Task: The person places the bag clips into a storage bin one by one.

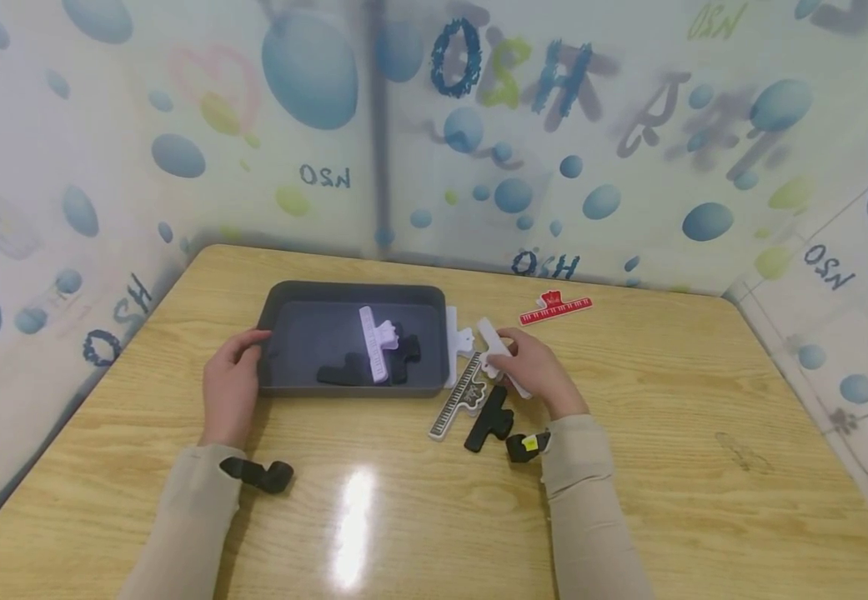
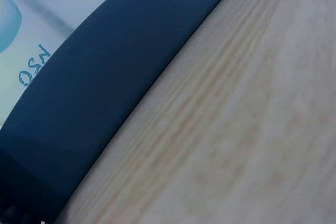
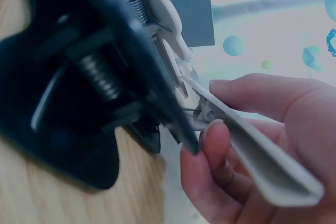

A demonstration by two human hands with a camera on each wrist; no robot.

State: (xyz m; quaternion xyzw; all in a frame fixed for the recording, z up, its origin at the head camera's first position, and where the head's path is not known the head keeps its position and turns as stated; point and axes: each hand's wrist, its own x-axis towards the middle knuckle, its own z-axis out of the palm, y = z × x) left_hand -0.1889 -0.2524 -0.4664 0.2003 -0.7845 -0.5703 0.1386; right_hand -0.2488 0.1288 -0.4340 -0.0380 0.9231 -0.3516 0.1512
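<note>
While the right hand pinches a white clip just right of the tray, the left hand touches the tray's left end, its grip unclear. Gathering appears the current step; the next move likely calls for lifting the clip into the tray.

1. Tray, on the counter; left hand at its 9 o'clock end.
2. Three clips in the tray, between its 3 and 6 o'clock.
3. Clip A, just beside the tray's 3 o'clock wall.
4. Clip B, in the right hand, 4 o'clock from clip A.
5. Clip C, 6 o'clock from clip A.
6. Clip D, 4 o'clock from clip C.
7. Clip E, 12 o'clock from the right hand.
</note>
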